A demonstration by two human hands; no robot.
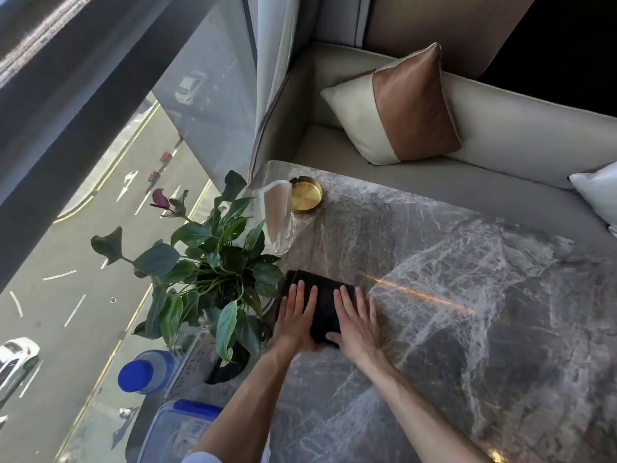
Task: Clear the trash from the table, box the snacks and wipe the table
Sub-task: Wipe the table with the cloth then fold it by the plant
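The lidded box (180, 429) sits nearest, at the left edge of the counter (467, 295). No trash or loose snacks show on the surface, so clearing and boxing appear complete. Wiping is judged to be the step in hand.

The left hand (295, 317) and right hand (355, 320) lie flat, side by side, on the dark cloth (325, 295). The fingers (302, 294) are straight and slightly spread, pressing the cloth onto the counter beside the plant (213, 259). Beyond them stand a glass (277, 222) and a brass ashtray (305, 194).

Both bare forearms (253, 385) extended forward, converging toward the wrists, left grip (295, 317) flat, palm down, fingers (300, 295) straight and slightly spread, right grip (356, 320) likewise flat just beside it
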